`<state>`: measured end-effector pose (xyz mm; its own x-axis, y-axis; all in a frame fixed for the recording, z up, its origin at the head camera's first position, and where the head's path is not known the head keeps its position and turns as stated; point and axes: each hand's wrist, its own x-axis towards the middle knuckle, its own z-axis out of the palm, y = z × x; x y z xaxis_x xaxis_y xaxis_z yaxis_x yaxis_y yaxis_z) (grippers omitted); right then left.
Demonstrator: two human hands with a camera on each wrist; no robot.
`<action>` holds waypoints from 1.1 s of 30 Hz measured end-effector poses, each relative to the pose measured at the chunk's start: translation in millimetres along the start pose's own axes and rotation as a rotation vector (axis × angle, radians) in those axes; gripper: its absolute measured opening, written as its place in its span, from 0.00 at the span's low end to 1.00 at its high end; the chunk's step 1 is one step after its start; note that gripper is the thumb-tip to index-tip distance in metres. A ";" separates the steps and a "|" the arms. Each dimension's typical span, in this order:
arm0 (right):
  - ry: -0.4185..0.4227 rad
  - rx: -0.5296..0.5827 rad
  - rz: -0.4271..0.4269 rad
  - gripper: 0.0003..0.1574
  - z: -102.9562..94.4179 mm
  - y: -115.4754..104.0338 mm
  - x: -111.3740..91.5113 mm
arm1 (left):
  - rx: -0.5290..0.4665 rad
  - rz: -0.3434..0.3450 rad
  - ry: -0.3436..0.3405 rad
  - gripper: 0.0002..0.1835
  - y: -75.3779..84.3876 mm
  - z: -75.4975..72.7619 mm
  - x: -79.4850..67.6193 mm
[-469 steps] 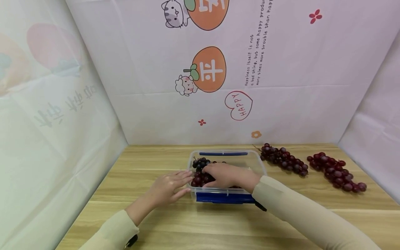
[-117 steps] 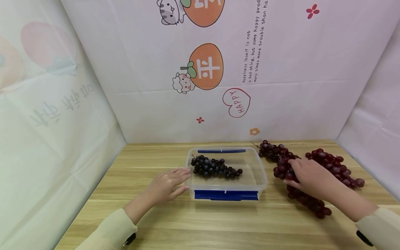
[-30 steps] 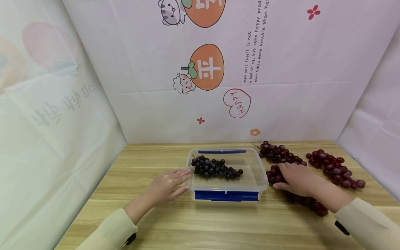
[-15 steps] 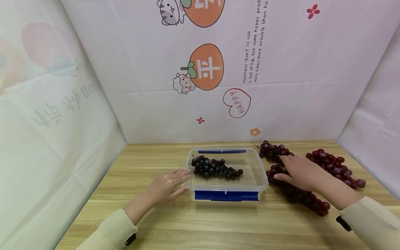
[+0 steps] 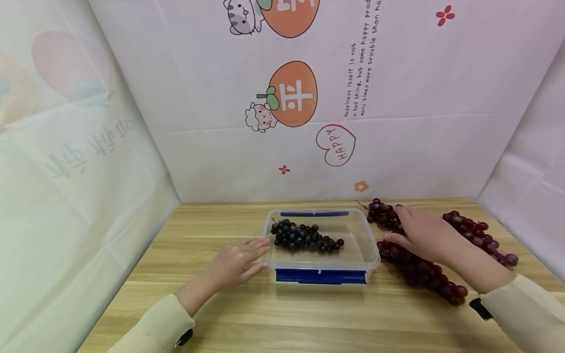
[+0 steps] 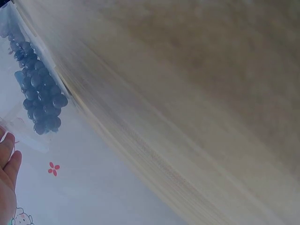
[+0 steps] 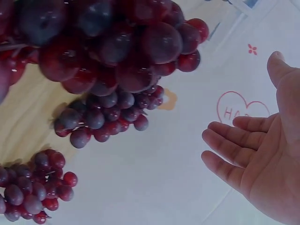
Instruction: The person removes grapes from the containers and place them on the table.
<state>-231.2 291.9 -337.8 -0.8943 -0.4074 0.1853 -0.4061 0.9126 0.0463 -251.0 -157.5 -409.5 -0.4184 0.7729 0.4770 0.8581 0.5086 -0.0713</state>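
My left hand (image 5: 238,262) rests its straight fingertips against the left side of a clear plastic food box (image 5: 324,264) with blue clips. Inside the box lies a bunch of dark grapes (image 5: 304,238), also seen in the left wrist view as dark grapes (image 6: 41,91). To the right of the box, a bunch of red grapes (image 5: 425,274) lies on the table. Above it hovers my right hand (image 5: 425,235), its fingers extended and holding nothing. In the right wrist view the palm of that right hand (image 7: 262,154) shows, apart from the near red grapes (image 7: 112,47).
Behind the right hand lies another red grape bunch (image 5: 381,214), partly hidden by the hand. A third red bunch (image 5: 478,235) lies farther right, partly covered by the forearm. The wooden table (image 5: 282,318) meets a printed white backdrop (image 5: 220,162) at its back edge.
The right hand took a red grape bunch out of the box, laid it down right of the box, then let go and rose slightly backward. The left hand stayed at the box.
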 end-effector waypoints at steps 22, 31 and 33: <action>0.001 0.021 -0.079 0.46 -21.7 -41.1 35.3 | 0.014 -0.010 -0.008 0.24 2.2 -3.7 0.9; -0.026 -0.001 -0.137 0.47 -24.5 -63.6 56.3 | 0.017 -0.015 -0.019 0.24 2.0 -3.0 0.9; -0.034 0.005 -0.142 0.47 -22.9 -68.9 60.9 | 0.012 -0.012 -0.015 0.24 2.2 -3.1 1.1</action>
<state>-253.4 204.9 -307.2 -0.8333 -0.5337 0.1438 -0.5302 0.8454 0.0651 -248.6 -156.8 -406.4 -0.4333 0.7721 0.4649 0.8492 0.5226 -0.0764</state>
